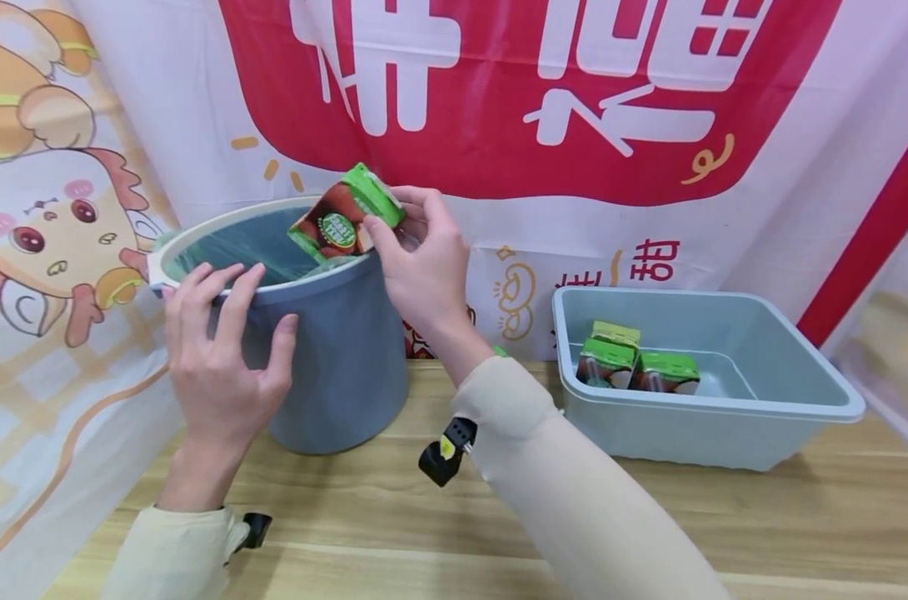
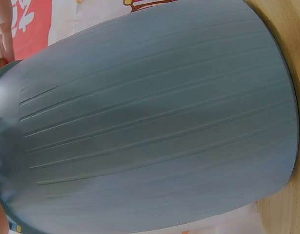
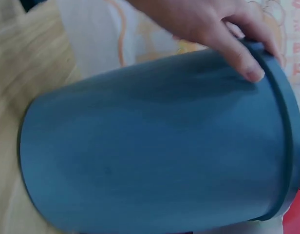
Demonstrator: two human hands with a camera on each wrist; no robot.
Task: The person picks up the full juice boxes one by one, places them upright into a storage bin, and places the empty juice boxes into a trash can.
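My right hand (image 1: pixel 427 258) pinches a green and brown drink carton (image 1: pixel 346 215) between thumb and fingers. The carton is tilted over the right part of the grey-blue trash bin's rim (image 1: pixel 334 279). My left hand (image 1: pixel 217 358) is at the bin's near left edge, its fingers over the rim and its thumb on the outer wall, as the right wrist view also shows. A thin translucent liner (image 1: pixel 229 246) lines the bin. The ribbed bin wall (image 2: pixel 155 117) fills most of the left wrist view, where part of my right hand shows at the top left corner.
Right of the bin, a light blue-grey tub (image 1: pixel 694 425) stands on the wooden table (image 1: pixel 394 517), with several drink cartons (image 1: pixel 607 362) in its left part. A printed cloth (image 1: pixel 491 167) hangs close behind, and another covers the left side.
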